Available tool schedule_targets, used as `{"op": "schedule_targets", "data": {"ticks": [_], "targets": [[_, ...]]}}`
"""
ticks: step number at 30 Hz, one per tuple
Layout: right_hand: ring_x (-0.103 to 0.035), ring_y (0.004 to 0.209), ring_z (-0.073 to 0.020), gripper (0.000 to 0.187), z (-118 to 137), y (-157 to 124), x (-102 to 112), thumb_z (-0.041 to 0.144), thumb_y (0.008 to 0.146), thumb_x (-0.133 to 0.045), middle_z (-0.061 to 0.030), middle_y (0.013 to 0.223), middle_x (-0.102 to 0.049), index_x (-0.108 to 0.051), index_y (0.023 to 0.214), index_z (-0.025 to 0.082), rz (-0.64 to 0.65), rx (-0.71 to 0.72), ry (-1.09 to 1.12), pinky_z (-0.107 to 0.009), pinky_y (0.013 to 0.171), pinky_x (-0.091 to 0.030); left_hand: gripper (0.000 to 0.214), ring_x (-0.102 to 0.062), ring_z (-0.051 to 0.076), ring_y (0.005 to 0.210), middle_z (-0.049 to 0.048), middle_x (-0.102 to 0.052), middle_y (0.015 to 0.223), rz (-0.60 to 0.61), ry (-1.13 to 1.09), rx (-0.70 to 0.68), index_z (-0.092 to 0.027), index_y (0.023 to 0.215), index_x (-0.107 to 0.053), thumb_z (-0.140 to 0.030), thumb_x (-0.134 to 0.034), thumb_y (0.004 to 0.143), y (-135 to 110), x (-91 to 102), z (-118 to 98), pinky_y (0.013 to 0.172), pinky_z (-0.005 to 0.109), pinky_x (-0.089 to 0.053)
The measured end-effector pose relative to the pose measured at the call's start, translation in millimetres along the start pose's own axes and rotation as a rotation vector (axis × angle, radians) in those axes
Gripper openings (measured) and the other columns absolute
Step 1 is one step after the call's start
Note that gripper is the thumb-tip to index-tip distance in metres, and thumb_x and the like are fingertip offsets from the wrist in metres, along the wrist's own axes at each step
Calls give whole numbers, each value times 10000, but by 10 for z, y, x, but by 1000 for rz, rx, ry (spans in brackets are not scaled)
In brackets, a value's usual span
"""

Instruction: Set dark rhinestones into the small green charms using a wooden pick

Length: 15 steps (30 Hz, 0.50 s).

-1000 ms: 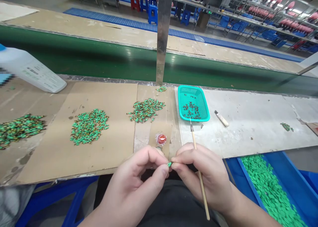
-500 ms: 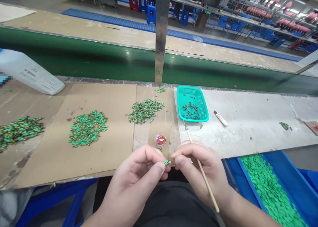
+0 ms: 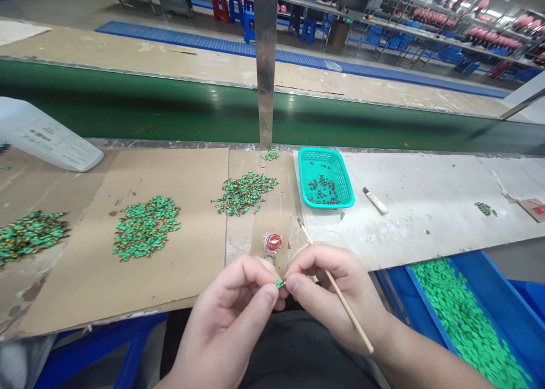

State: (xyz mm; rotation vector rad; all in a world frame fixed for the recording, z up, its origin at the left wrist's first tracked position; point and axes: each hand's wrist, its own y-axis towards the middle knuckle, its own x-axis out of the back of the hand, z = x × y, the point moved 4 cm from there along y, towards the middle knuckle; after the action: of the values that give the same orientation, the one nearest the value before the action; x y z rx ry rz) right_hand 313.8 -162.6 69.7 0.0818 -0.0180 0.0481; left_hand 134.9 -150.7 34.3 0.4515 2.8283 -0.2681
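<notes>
**Tiny green piece [image 3: 280, 284] pinched between both hands**
On my feed, the left hand [image 3: 227, 306] and right hand [image 3: 332, 289] grip it at the fingertips above the cardboard sheet [image 3: 85, 275]; the right also clenches a thin wooden stick [image 3: 347, 309]. A round red item [image 3: 273, 242] sits just beyond. The piece looks too small to make out its shape.

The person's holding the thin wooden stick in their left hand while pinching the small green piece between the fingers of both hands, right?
Not quite: the head view shows the thin wooden stick in the right hand, not the left hand. The small green piece is indeed pinched between the fingers of both hands.
</notes>
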Motion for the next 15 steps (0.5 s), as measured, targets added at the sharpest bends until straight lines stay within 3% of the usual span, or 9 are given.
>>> {"op": "schedule_targets", "data": {"ticks": [15], "targets": [[-751, 672, -155, 177, -25, 21, -4, 131, 964, -796, -6, 760, -820, -802, 813, 223, -2, 54, 0, -251, 632, -592, 235, -704, 209, 812, 34, -756, 865, 53, 90, -14, -278, 909, -840, -421, -822, 1094, 5, 29, -51, 754, 256, -617]]}}
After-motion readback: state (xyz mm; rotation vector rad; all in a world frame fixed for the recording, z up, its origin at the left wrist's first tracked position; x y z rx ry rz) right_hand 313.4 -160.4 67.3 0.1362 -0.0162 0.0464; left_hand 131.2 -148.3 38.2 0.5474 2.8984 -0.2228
